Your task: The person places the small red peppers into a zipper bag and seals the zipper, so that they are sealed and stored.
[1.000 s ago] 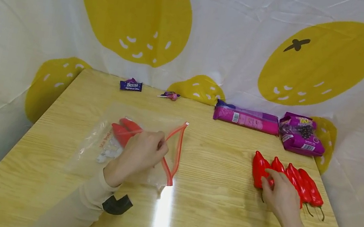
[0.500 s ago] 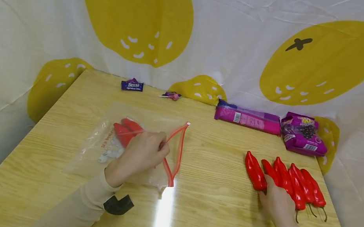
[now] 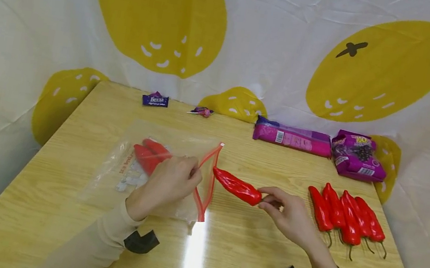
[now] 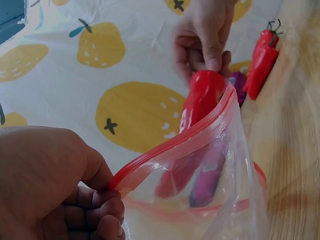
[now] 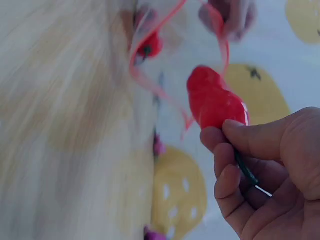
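My left hand (image 3: 171, 178) pinches the red zip rim of a clear plastic zip bag (image 3: 104, 191), holding its mouth apart toward the right. Inside the bag lie red peppers (image 3: 145, 157), partly hidden by that hand. By its stem end, my right hand (image 3: 290, 216) pinches a red pepper (image 3: 237, 187), its tip at the bag's mouth. The right wrist view shows the green stem (image 5: 245, 167) running below the thumb and fingers. In the left wrist view, the held pepper (image 4: 202, 97) stands behind the red rim (image 4: 175, 142); whether its tip is inside cannot be told.
Several red peppers (image 3: 347, 218) lie in a row at the table's right side. Along the back are a long purple packet (image 3: 292, 138), a purple bag (image 3: 358, 157), a lollipop (image 3: 203, 112) and a wrapped candy (image 3: 155, 100). A fruit-print cloth (image 3: 264, 34) hangs behind.
My right hand took hold of the leftmost pepper in the row and carried it left to the bag's mouth. The left hand stays at the rim.
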Demonstrator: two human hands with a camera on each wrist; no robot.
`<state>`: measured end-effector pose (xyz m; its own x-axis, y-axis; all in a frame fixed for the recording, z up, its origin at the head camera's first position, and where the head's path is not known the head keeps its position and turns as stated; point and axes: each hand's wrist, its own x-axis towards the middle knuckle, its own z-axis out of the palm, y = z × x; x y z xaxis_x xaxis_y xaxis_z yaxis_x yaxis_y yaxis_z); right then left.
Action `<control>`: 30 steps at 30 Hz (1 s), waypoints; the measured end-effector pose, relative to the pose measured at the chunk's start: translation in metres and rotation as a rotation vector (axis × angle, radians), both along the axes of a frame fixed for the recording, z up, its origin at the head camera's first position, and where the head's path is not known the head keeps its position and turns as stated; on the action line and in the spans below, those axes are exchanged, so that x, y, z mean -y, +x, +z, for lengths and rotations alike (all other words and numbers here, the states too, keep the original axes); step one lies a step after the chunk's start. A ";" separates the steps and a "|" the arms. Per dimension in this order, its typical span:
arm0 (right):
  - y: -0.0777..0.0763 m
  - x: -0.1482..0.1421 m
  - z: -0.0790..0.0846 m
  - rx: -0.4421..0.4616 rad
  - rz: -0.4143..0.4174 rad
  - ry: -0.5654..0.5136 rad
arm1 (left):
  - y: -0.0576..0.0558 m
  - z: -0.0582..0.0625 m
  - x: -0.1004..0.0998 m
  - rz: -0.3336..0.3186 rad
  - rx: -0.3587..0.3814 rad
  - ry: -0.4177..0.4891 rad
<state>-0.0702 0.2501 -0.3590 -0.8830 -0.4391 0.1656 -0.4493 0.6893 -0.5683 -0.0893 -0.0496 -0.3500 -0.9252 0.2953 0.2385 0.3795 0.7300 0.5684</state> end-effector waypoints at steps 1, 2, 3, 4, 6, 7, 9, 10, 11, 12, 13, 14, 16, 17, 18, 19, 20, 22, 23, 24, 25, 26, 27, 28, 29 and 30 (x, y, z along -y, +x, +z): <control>-0.003 0.011 0.002 0.003 0.038 0.002 | 0.000 0.000 0.000 0.001 0.011 0.002; -0.006 0.021 0.004 0.013 0.075 0.006 | 0.000 0.001 0.000 0.000 0.020 0.005; -0.010 0.030 0.005 0.018 0.112 0.010 | 0.000 0.001 -0.001 -0.001 0.023 0.005; -0.013 0.039 0.005 0.026 0.147 0.014 | 0.000 0.001 -0.001 -0.003 0.028 0.006; -0.019 0.056 0.003 0.047 0.210 0.017 | 0.000 0.002 -0.003 -0.006 0.032 0.005; -0.023 0.064 0.000 0.060 0.240 0.013 | 0.000 0.002 -0.003 -0.007 0.025 0.002; -0.029 0.080 -0.007 0.083 0.295 0.006 | 0.000 0.002 -0.004 -0.009 0.019 -0.004; -0.032 0.088 -0.011 0.092 0.315 0.008 | 0.001 0.001 -0.004 -0.010 0.022 -0.003; -0.034 0.095 -0.015 0.099 0.333 0.010 | 0.001 0.001 -0.005 -0.009 0.018 -0.005; -0.036 0.102 -0.018 0.110 0.345 0.014 | 0.002 0.001 -0.005 -0.007 0.015 -0.005; -0.038 0.109 -0.022 0.109 0.354 0.020 | 0.002 0.001 -0.004 -0.005 0.012 -0.003; -0.040 0.116 -0.024 0.105 0.359 0.026 | 0.002 0.001 -0.004 -0.004 0.015 0.001; -0.042 0.128 -0.028 0.078 0.357 0.044 | 0.003 0.001 -0.004 -0.002 0.010 0.006; -0.042 0.133 -0.030 0.058 0.354 0.055 | 0.003 0.001 -0.004 -0.002 0.005 0.007; -0.043 0.137 -0.032 0.030 0.350 0.067 | 0.003 0.001 -0.003 -0.001 0.001 0.008; -0.043 0.141 -0.033 0.002 0.346 0.073 | 0.003 0.001 -0.003 -0.002 -0.002 0.010; -0.044 0.144 -0.034 -0.018 0.340 0.074 | 0.003 0.001 -0.003 -0.003 -0.005 0.011; -0.044 0.148 -0.035 -0.068 0.333 0.070 | 0.003 0.002 -0.003 -0.005 -0.017 0.008; -0.045 0.149 -0.037 -0.093 0.323 0.074 | 0.003 0.002 -0.002 -0.006 -0.022 0.008; -0.046 0.151 -0.038 -0.110 0.314 0.069 | 0.003 0.002 -0.002 -0.008 -0.030 0.007; -0.047 0.152 -0.040 -0.119 0.302 0.059 | 0.003 0.002 -0.002 -0.010 -0.035 0.008; -0.048 0.153 -0.041 -0.137 0.287 0.057 | 0.003 0.003 -0.002 -0.012 -0.039 0.009; -0.049 0.154 -0.043 -0.145 0.275 0.051 | 0.003 0.002 -0.002 -0.012 -0.048 0.009; -0.051 0.155 -0.045 -0.154 0.261 0.050 | 0.003 0.002 -0.002 -0.012 -0.052 0.013; -0.053 0.156 -0.047 -0.154 0.253 0.043 | 0.003 0.002 -0.002 -0.013 -0.055 0.019; -0.054 0.157 -0.049 -0.128 0.253 0.011 | 0.003 0.002 -0.002 -0.013 -0.059 0.020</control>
<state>-0.1241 0.0929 -0.4077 -0.7171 -0.6454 0.2631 -0.6758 0.5518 -0.4886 -0.0858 -0.0475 -0.3482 -0.9053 0.3020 0.2988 0.4226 0.7131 0.5594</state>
